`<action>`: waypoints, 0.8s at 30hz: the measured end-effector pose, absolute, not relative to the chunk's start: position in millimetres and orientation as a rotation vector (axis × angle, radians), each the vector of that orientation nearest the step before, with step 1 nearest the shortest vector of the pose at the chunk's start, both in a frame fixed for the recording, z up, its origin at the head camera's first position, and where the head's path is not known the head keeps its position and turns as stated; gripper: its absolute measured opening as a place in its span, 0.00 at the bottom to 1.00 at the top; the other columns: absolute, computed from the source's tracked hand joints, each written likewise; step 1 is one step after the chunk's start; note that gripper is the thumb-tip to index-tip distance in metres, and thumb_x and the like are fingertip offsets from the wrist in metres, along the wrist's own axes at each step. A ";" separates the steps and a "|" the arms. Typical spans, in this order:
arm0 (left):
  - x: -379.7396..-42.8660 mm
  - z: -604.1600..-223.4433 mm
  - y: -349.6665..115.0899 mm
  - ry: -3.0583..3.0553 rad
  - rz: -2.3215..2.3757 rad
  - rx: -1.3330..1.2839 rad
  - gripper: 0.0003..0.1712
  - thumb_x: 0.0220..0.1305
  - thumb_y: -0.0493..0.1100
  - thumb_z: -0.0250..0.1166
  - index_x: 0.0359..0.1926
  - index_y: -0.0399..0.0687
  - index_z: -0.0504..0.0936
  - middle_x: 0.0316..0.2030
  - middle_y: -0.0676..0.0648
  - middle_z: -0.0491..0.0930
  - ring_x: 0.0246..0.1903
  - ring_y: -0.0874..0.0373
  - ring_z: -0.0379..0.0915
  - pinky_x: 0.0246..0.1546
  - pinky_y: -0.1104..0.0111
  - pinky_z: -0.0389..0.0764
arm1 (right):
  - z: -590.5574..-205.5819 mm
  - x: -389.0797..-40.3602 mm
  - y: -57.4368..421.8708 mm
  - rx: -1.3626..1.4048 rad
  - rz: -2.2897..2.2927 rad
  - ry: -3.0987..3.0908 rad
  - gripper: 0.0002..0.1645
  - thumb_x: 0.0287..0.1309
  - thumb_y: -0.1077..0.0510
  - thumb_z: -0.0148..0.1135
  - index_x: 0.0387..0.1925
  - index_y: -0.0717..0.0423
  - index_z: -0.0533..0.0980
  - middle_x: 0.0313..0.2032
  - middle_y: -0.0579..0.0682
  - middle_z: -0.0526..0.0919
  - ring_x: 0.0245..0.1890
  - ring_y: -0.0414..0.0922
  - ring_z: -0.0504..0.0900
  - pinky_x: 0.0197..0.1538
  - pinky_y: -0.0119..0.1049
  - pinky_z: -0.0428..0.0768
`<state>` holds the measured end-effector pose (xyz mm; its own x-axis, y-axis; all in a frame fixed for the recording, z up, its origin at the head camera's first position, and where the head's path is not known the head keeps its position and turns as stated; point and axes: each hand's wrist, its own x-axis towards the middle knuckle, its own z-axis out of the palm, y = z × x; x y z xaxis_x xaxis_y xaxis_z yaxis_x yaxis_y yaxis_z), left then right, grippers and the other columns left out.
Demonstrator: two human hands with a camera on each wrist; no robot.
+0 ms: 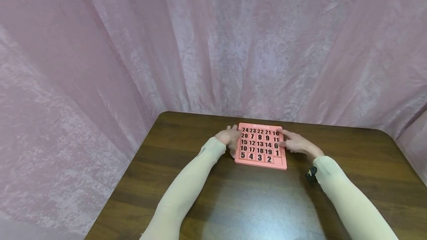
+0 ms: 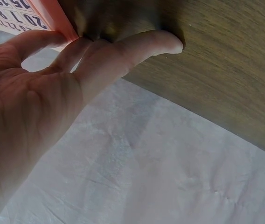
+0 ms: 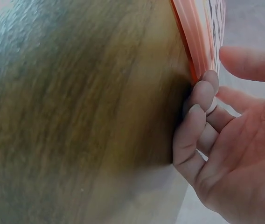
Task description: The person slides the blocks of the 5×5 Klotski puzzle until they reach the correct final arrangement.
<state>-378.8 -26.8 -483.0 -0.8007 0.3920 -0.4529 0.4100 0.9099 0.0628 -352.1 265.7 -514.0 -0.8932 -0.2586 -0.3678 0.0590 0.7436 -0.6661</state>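
A pink sliding number puzzle (image 1: pixel 260 164) lies face up near the table's far edge, with dark numerals on its tiles. My left hand (image 1: pixel 229 137) lies along its left edge. The left wrist view shows fingertips against the puzzle's pink side (image 2: pixel 53 18), one finger (image 2: pixel 146 44) stretched out onto the wood. At the opposite edge, my right hand (image 1: pixel 296 143) reaches over the right column of tiles. In the right wrist view, several fingers (image 3: pixel 200 98) curl against the puzzle's side (image 3: pixel 195 32), while the thumb (image 3: pixel 247 63) is above its face.
The dark brown wooden table (image 1: pixel 160 158) extends around the puzzle and has rounded far corners. A pink velvety curtain (image 1: pixel 233 47) hangs directly behind it and along the left side. A small dark device (image 1: pixel 311 175) sits at the right wrist.
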 end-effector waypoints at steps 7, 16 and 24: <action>-377.9 -480.5 -26.3 2.602 -0.079 0.586 0.62 0.55 0.46 0.87 0.85 0.49 0.62 0.76 0.42 0.63 0.63 0.49 0.60 0.60 0.61 0.80 | -516.1 -351.9 267.2 -0.183 -0.992 2.520 0.47 0.77 0.53 0.61 0.87 0.62 0.52 0.26 0.48 0.73 0.24 0.44 0.71 0.31 0.38 0.71; -379.6 -485.1 -30.1 2.600 -0.071 0.600 0.63 0.57 0.45 0.85 0.87 0.48 0.59 0.77 0.41 0.62 0.65 0.48 0.60 0.59 0.61 0.78 | -513.0 -346.5 263.1 -0.285 -0.921 2.469 0.79 0.54 0.48 0.85 0.88 0.66 0.39 0.80 0.75 0.60 0.80 0.69 0.62 0.83 0.74 0.54; -378.6 -484.8 -29.2 2.603 -0.046 0.584 0.64 0.57 0.47 0.86 0.87 0.49 0.58 0.79 0.42 0.60 0.67 0.48 0.60 0.60 0.59 0.79 | -512.2 -347.7 265.8 -0.315 -0.934 2.477 0.80 0.50 0.51 0.87 0.87 0.67 0.41 0.76 0.73 0.66 0.73 0.65 0.68 0.82 0.74 0.55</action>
